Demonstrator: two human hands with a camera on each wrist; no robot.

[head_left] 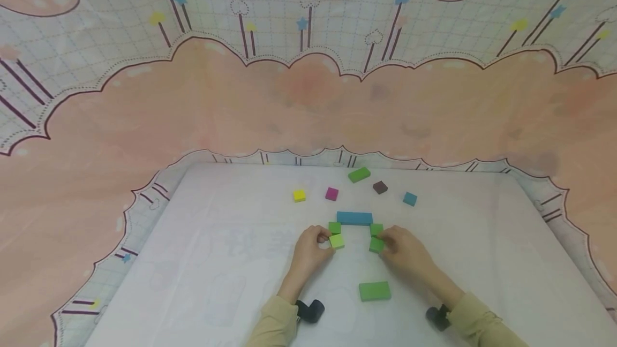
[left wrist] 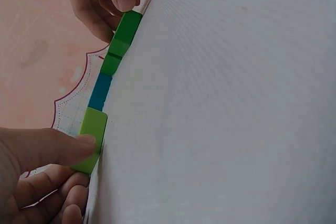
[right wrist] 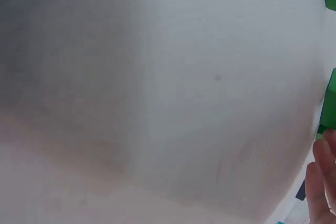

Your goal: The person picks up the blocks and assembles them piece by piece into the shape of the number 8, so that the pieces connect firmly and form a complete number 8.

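Note:
My left hand (head_left: pixel 310 250) pinches a yellow-green block (head_left: pixel 337 241), the thumb on its near side in the left wrist view. Just behind that block sits a green block (head_left: pixel 335 227). Opposite, my right hand (head_left: pixel 407 250) grips a darker green block (head_left: pixel 376 244) at its right side with the fingertips. Another green block (head_left: pixel 376 229) stands directly behind this one. A long blue block (head_left: pixel 354 218) lies crosswise at the far ends of the two green rows, so the blocks form a U shape open toward me. The right wrist view catches only my right fingers (right wrist: pixel 326 174) at its edge.
A green rectangular block (head_left: pixel 374 291) lies nearer me, between the forearms. Farther back are a yellow block (head_left: pixel 299 195), a magenta block (head_left: pixel 331 194), a green block (head_left: pixel 359 174), a dark brown block (head_left: pixel 380 187) and a small blue block (head_left: pixel 410 198) on the white table (head_left: pixel 231 213).

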